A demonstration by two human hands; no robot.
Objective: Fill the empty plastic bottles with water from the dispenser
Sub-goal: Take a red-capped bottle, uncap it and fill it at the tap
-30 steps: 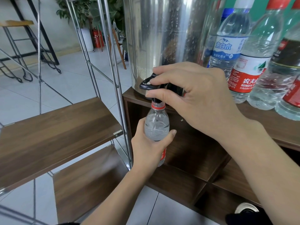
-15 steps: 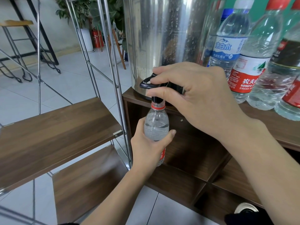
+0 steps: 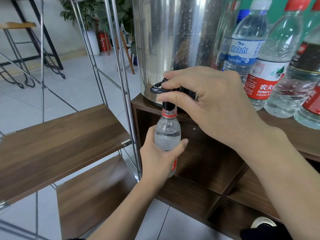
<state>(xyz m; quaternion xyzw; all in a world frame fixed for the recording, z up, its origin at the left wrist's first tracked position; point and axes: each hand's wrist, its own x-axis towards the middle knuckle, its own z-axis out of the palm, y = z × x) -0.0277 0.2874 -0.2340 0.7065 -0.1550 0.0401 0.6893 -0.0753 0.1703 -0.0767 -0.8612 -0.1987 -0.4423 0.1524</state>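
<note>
Bottle (image 3: 167,134) sits directly under the dispenser (image 3: 173,40) tap (image 3: 158,88), gripped by the left hand (image 3: 160,153). Right hand (image 3: 207,101) pinches the tap lever. Water level has risen to the shoulder over the last second; filling is judged nearly complete, shut-off due soon.

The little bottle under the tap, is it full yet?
Nearly full. In the small bottle the left hand holds, the water line shows at the shoulder, with clear space above it below the neck.
</note>
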